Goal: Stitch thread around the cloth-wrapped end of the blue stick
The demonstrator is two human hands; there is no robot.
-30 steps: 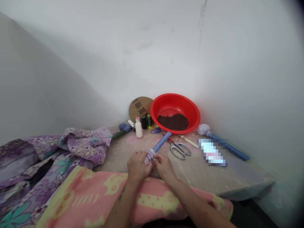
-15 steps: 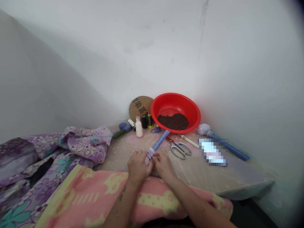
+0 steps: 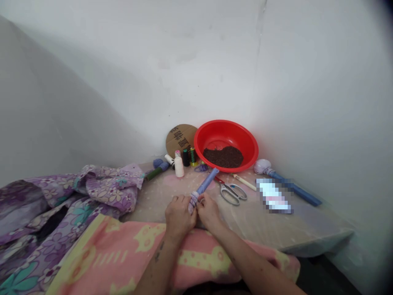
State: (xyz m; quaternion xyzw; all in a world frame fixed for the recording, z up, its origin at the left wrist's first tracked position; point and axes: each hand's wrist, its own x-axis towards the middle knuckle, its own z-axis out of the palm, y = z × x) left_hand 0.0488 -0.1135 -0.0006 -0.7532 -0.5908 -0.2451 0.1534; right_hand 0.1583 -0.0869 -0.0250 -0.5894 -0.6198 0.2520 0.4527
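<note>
Head view: nearer me than the red basin, my left hand grips the wrapped blue stick; my right hand pinches its pale wrapping. Should either hold slacken, that wrapping could loosen.

2 hnds, 1 bsn, 1 pr scis.
</note>
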